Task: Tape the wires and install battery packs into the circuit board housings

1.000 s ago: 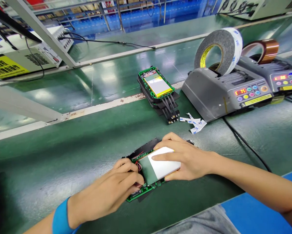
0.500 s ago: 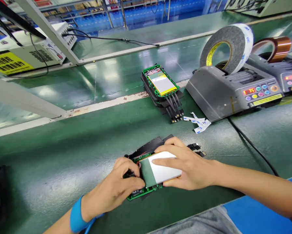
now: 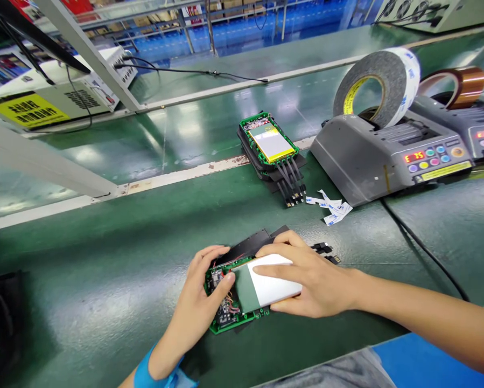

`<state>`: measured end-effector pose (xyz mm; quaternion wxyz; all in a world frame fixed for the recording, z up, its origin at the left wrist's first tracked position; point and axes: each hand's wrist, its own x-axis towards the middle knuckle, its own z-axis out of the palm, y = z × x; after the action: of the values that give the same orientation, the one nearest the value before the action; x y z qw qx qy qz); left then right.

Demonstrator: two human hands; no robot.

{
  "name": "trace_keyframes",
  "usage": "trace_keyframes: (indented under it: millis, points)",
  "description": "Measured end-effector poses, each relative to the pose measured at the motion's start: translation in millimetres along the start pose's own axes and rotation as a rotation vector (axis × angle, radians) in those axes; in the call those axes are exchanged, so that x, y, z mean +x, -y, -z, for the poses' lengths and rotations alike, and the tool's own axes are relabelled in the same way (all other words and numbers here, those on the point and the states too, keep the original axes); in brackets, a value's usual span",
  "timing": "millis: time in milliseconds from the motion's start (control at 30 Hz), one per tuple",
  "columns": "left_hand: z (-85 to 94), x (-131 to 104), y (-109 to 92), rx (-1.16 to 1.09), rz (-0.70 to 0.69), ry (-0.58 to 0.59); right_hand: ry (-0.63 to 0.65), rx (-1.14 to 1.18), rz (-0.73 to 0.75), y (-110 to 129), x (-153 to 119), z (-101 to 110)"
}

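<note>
A power bank case with a green frame (image 3: 230,327) lies on the bench in front of me, its circuit board (image 3: 226,315) and thin wires bare at the left end. A flat battery cell (image 3: 268,283), white with a dark green strip, sits over the rest of the frame. My right hand (image 3: 310,275) grips this cell across its width, index finger stretched over the top. My left hand (image 3: 199,296) is spread over the board end, its thumb near the cell's edge and red wires, its fingers at the far rim. Black cable plugs (image 3: 324,249) stick out beyond my right hand.
Farther back lies a stack of similar cases (image 3: 268,140) with black cables. To its right are peeled tape liners (image 3: 332,207) and a grey tape dispenser (image 3: 371,156) with a large roll. A black power cord (image 3: 423,245) crosses the right side. A metal post (image 3: 43,156) stands at left.
My left hand has opened from a pinch at the cell's left edge and spread toward the far rim, uncovering the circuit board and wires. My right hand stays on the cell.
</note>
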<state>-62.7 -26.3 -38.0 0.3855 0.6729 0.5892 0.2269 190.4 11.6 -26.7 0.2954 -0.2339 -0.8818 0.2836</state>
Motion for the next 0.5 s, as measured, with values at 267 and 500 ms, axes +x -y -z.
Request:
trace_keyframes:
  millis: [267, 500]
  points:
    - [4.8, 5.0, -7.0, -0.026, 0.054, 0.105, 0.012, -0.002, -0.012, -0.1, -0.8, 0.3]
    - [6.3, 6.7, -10.8, -0.053, 0.051, 0.118, 0.002, 0.003, -0.004, 2.1, 0.1, 0.8]
